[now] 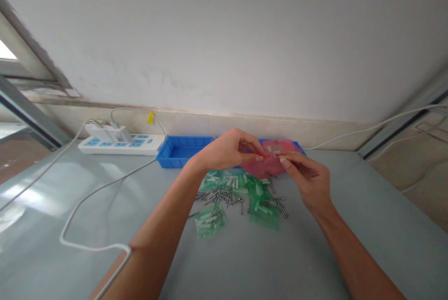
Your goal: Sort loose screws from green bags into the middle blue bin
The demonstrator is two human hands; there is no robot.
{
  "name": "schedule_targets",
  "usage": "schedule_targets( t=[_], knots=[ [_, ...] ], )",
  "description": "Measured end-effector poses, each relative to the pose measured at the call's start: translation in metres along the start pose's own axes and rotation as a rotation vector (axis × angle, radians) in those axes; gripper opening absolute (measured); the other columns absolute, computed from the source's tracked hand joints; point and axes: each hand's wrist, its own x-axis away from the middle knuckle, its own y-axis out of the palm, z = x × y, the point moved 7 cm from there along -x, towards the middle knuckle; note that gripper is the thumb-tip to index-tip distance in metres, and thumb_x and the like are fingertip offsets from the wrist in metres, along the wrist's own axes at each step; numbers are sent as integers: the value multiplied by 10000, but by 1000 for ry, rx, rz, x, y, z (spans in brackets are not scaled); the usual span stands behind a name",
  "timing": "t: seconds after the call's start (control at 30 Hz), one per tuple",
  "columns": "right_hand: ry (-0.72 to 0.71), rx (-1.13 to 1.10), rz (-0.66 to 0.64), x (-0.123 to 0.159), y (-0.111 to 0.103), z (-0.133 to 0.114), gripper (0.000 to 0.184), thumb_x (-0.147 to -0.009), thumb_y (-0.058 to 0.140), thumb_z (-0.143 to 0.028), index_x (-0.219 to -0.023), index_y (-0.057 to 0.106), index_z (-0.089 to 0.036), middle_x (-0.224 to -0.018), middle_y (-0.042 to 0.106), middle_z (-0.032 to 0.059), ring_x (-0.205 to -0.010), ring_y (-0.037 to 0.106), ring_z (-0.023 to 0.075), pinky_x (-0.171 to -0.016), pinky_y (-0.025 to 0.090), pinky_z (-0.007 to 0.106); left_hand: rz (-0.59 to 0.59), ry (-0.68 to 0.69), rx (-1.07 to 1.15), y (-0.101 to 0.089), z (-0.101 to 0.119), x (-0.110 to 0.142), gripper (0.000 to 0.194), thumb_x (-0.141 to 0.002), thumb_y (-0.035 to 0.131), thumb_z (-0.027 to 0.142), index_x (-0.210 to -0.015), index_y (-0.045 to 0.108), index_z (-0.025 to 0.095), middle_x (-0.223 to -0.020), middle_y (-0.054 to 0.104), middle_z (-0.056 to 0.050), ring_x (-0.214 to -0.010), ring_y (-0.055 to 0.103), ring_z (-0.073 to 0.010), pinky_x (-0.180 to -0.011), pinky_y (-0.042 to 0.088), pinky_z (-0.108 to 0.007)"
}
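While the left hand (233, 150) and right hand (310, 176) pinch a thin red bag (261, 168) near the back edge of the bench (245, 262), green bags (210, 220) and metal nails (224, 195) lie closer to the front edge.

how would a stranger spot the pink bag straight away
Find the blue trays at the back of the grey table, near the wall. Towards their right end, the left hand and right hand pinch the pink bag between them. Its colour and being held set it apart from the green bags lying nearer the viewer.
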Motion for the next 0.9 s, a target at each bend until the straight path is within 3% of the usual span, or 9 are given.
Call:
schedule_targets(
  t=[0.13,0.27,0.53,0.73,0.9],
  knots=[
    [42,-9,-37,1,3,5,177,-805,811,-382,-936,792,-265,-970,798,42,-882,745,226,-830,615,388,25,17,63,0,4,0,130,-811,707,179,-918,770,139,-927,797,-60,-838,723,-151,-786,565,-256],
    [7,21,54,0,-3,3,159,-784,823,-401,-792,780,-248,-860,785,39,-808,734,224,-770,611,378,61,10,150,-2,2,-1,160,-811,721,218,-940,761,132,-940,798,-74,-839,730,-155,-792,576,-269],
    [-90,-32,86,-4,-13,-12,70,-829,795,-314,-781,779,-266,-881,776,40,-845,711,219,-820,577,388,66,31,-33,-5,5,0,135,-815,735,232,-914,766,145,-907,792,-55,-829,714,-157,-804,562,-275],
    [11,-27,55,-5,-12,4,128,-858,767,-379,-871,747,-254,-879,776,29,-810,726,195,-775,601,330,49,44,51,-4,12,0,109,-845,700,232,-900,730,142,-893,776,-48,-824,702,-144,-784,554,-255],
    [165,-145,-129,2,12,16,626,-739,870,-354,-1294,585,-304,-1031,783,50,-818,767,238,-728,659,373,160,44,59,-1,5,-5,122,-895,645,255,-892,688,140,-846,756,-48,-768,691,-134,-730,549,-243]
  ],
)
